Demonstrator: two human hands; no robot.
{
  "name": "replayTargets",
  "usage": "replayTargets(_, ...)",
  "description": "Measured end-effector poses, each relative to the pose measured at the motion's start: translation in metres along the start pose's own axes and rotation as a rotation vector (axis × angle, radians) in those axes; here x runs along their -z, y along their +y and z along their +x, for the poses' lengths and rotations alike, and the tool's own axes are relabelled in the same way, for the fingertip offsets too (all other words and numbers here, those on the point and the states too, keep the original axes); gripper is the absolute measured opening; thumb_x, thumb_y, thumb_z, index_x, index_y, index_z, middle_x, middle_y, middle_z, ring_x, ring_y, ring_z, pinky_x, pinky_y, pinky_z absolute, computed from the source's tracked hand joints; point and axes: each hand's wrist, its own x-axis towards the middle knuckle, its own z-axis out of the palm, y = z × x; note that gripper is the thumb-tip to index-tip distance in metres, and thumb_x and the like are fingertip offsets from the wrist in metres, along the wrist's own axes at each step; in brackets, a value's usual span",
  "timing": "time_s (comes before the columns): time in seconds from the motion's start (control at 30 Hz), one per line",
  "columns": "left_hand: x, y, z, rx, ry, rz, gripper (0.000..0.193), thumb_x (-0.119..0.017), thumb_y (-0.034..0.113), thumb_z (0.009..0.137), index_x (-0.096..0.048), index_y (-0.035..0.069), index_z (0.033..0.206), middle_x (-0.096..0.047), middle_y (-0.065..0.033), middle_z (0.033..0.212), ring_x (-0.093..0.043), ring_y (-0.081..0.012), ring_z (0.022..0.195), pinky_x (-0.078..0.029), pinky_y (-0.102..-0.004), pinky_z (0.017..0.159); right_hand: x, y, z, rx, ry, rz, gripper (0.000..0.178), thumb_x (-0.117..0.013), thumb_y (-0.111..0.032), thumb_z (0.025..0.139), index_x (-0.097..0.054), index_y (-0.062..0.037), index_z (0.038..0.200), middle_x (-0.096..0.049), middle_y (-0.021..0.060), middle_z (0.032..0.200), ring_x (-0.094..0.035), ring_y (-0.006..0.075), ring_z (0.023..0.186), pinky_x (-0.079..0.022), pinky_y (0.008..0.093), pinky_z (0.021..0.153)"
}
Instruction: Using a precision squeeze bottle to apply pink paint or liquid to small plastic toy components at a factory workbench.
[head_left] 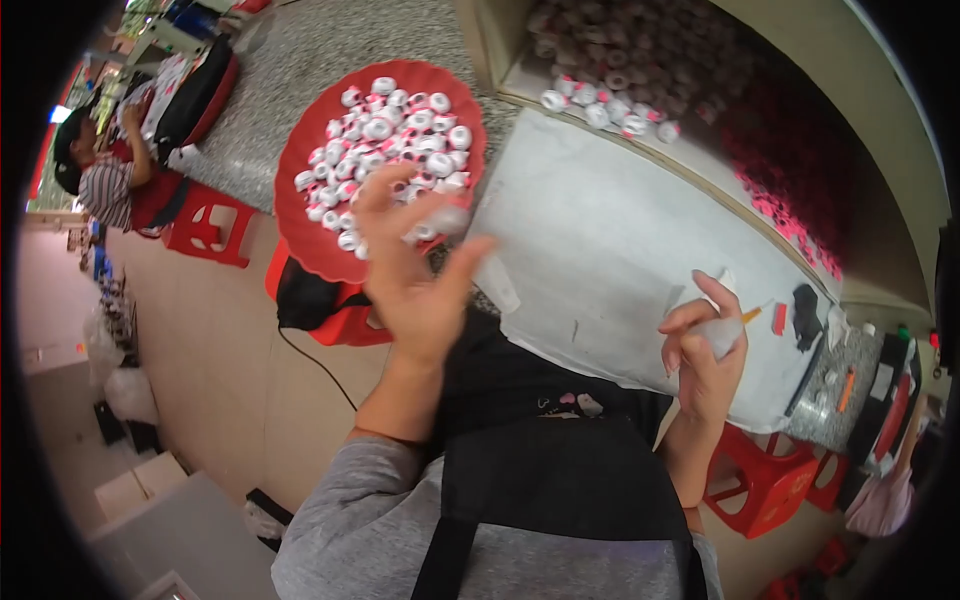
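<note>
My left hand (415,270) is raised beside a scalloped red tray (297,225). Its thumb and fingers are spread, and a pale, blurred covering shows near one fingertip. Many small white rounded pieces with pink parts (378,130) fill the tray. Over the right part of the pale work sheet (600,230), my right hand (705,350) is closed around a thin tool with an orange-yellow shaft (752,314). Whitish translucent material shows at those fingers; whether it is worn or held I cannot tell. The tool's far end is hard to make out.
Behind the sheet, a shelf box holds more white pieces (600,108) and a pink heap (790,225). A red scrap (779,318) and a black cloth-like piece (805,316) lie at right. Red stools (765,485) stand below. A person (105,170) sits far left.
</note>
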Motion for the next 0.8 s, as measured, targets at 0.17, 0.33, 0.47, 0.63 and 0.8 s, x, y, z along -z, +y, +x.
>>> replayTargets(0.17,-0.051,-0.004,0.041,-0.295,-0.286,0.148,0.026,-0.062,0.002,0.059,-0.054,0.005,0.084,-0.051,-0.0068,0.085,-0.046,-0.0231,0.089,-0.034,-0.0321,0.078,0.014,-0.001,-0.001,0.017,0.086,0.036,0.04,-0.052,-0.001,0.067,-0.041,0.004,0.104,-0.051,0.0116,0.071,-0.039,0.0075,0.044,-0.032,0.0174,0.04)
replayTargets(0.33,-0.163,-0.045,0.044,-0.532,-0.422,0.306,0.015,-0.06,0.007,0.059,-0.056,0.007,0.074,-0.052,-0.0025,0.07,-0.048,-0.0197,0.072,-0.035,-0.0314,0.069,0.022,-0.003,-0.012,0.053,0.092,-0.05,0.042,-0.052,-0.006,0.068,-0.036,0.0009,0.107,-0.048,0.0102,0.073,-0.038,0.0071,0.043,-0.028,0.0158,0.036)
replayTargets(0.47,-0.185,-0.056,0.038,-0.596,-0.566,0.699,0.015,-0.06,0.009,0.061,-0.057,0.008,0.076,-0.052,-0.0044,0.072,-0.05,-0.021,0.069,-0.037,-0.0317,0.066,0.029,-0.008,-0.02,0.03,0.168,0.024,0.036,-0.049,-0.003,0.068,-0.035,-0.0019,0.101,-0.047,0.0133,0.081,-0.039,0.0078,0.045,-0.03,0.0173,0.034)
replayTargets(0.63,-0.165,-0.022,0.035,-0.205,-0.585,0.131,0.011,-0.055,0.0,0.064,-0.056,0.005,0.074,-0.05,-0.0074,0.066,-0.052,-0.0177,0.068,-0.042,-0.0283,0.06,0.042,-0.012,-0.023,0.148,0.043,0.081,0.034,-0.046,-0.008,0.07,-0.032,-0.0006,0.1,-0.04,0.0151,0.093,-0.045,0.0131,0.05,-0.036,0.0196,0.034)
replayTargets(0.8,-0.111,0.018,0.011,0.529,-0.737,-0.659,0.021,-0.049,0.001,0.074,-0.051,0.0,0.095,-0.051,-0.009,0.092,-0.051,-0.0138,0.082,-0.042,-0.0254,0.071,0.03,-0.025,-0.024,0.148,0.209,-0.027,0.033,-0.049,-0.011,0.07,-0.036,0.0032,0.097,-0.04,0.0136,0.093,-0.049,0.0185,0.062,-0.043,0.0238,0.041)
